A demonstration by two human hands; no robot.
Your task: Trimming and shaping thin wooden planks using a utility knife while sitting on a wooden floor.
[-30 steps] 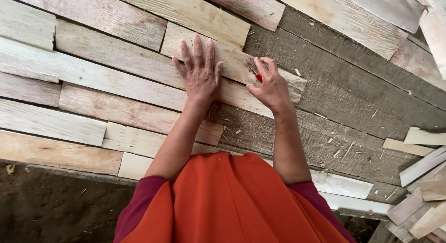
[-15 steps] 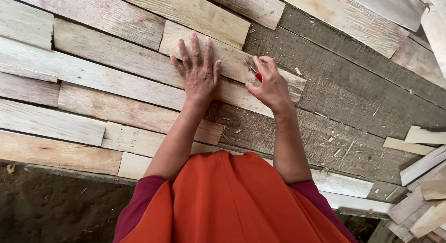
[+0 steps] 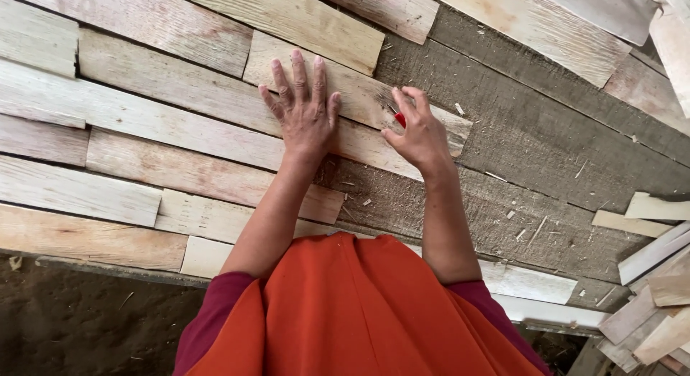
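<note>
A: Status, L to R pls.

B: Far L: pale wood planks laid side by side in staggered rows on a grey, rough work surface. Below the surface edge, bare dirt ground.

A: Left hand?

B: Left hand flat, palm down, fingers spread, nothing gripped. Pressing on a short plank that runs diag. toward upper L. Fingertips point away from the body.

A: Right hand?

B: Right hand just beside the left, apart from it, not touching. Curled round a small red object, pinched btwn thumb and fingers. Only a bit of red shows, can't tell what kind of tool. Its tip sits on the same short plank, near that plank's R end.

A: So plank's pinned by L, red thing on it at R?

B: Yes. Plank lies on top of the row, one end over bare grey surface.

A: Anything else R side?

B: Wood chips and splinters scattered on the grey boards. More long planks across top R. Loose heap of offcuts at bottom R corner, well apart from both hands.

A: Foreground?

B: Orange garment w/ maroon sleeves, fills bottom centre, both forearms bare.
</note>
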